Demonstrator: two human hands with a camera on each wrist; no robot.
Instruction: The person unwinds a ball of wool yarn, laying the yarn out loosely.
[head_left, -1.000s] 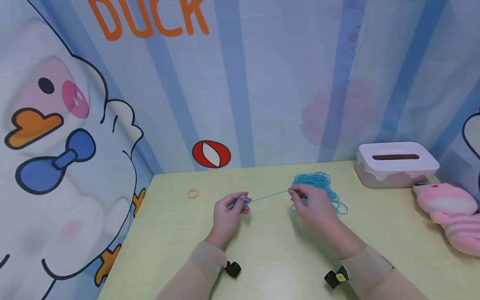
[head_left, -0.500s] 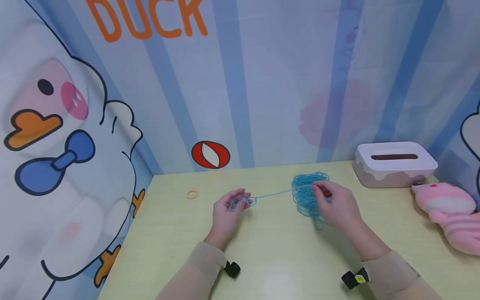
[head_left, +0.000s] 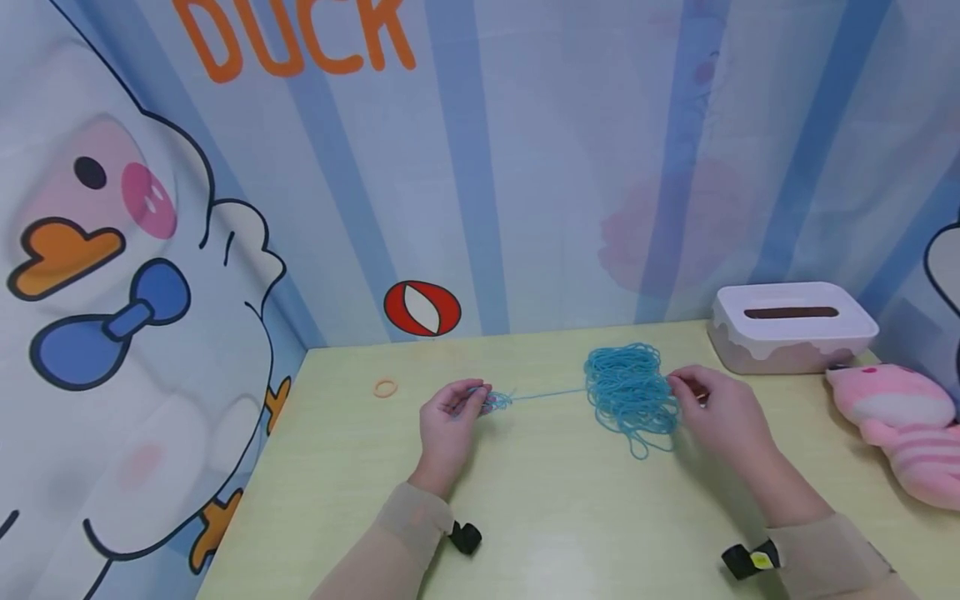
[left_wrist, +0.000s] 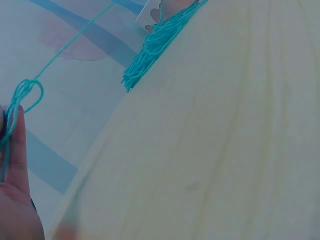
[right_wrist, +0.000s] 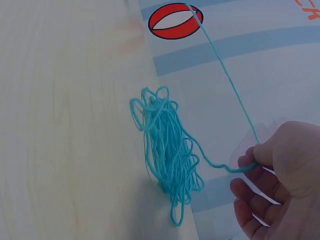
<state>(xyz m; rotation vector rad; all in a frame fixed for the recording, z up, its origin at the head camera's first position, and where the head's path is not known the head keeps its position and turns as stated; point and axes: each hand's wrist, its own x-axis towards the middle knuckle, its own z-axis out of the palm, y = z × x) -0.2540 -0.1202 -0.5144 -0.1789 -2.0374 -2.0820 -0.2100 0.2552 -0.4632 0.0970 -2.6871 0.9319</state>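
Note:
A small looped bundle of blue yarn [left_wrist: 22,92] is pinched between the thumb and fingers of my left hand [head_left: 447,425], left of centre in the head view. From it one strand [head_left: 547,393] runs rightward, stretched nearly straight. My right hand [head_left: 723,408] pinches that strand between thumb and fingertip, as the right wrist view shows. A slack length curves from those fingertips back to a large loose pile of blue yarn [head_left: 628,392] lying on the table. The pile sits between the two hands, close beside the right fingertips in the head view.
An orange ring [head_left: 385,388] lies on the table [head_left: 525,517] left of the left hand. At the back right stands a white and grey tissue box [head_left: 792,329], with a pink plush toy [head_left: 896,433] in front of it. A printed cloth backdrop [head_left: 540,167] rises behind the table.
My right hand has moved rightward across the yarn pile to its right side, drawing the strand out longer. The left hand stays in nearly the same place with its bundle.

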